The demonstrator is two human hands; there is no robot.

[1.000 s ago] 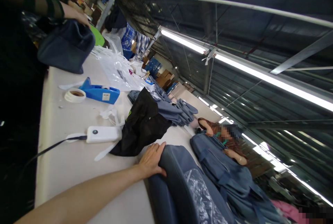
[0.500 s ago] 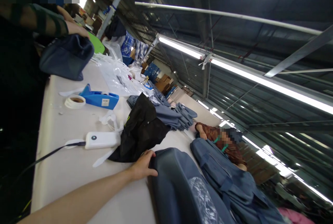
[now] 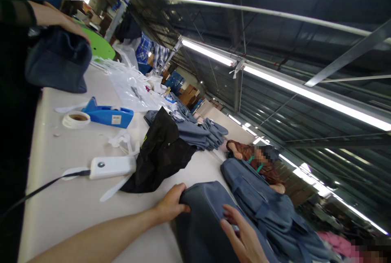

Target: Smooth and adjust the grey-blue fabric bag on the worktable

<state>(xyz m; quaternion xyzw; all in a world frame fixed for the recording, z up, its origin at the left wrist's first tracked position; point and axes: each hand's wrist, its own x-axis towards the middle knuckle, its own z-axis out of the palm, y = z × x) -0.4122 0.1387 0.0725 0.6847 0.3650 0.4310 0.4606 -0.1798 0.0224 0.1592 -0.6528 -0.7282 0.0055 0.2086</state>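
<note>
Both hands were on a folded dark blue garment at the near edge of the table.

The left hand (image 3: 171, 204) had its fingers curled over the top edge of the dark blue garment (image 3: 201, 222), pinching the cloth, seemingly to keep the fold in place, while the right hand (image 3: 244, 238) lay open and flat on its face, pressing rather than gripping. The garment rested on the white table (image 3: 61, 198), touching a crumpled black cloth (image 3: 160, 155). Beyond that lay a white power bank (image 3: 111, 166) with its cable, a blue tape dispenser (image 3: 106, 114) beside a tape roll (image 3: 76, 119), and stacked blue garments (image 3: 198, 132). At far left, a co-worker's hand (image 3: 65, 23) rested on another dark bundle (image 3: 58, 61).
</note>
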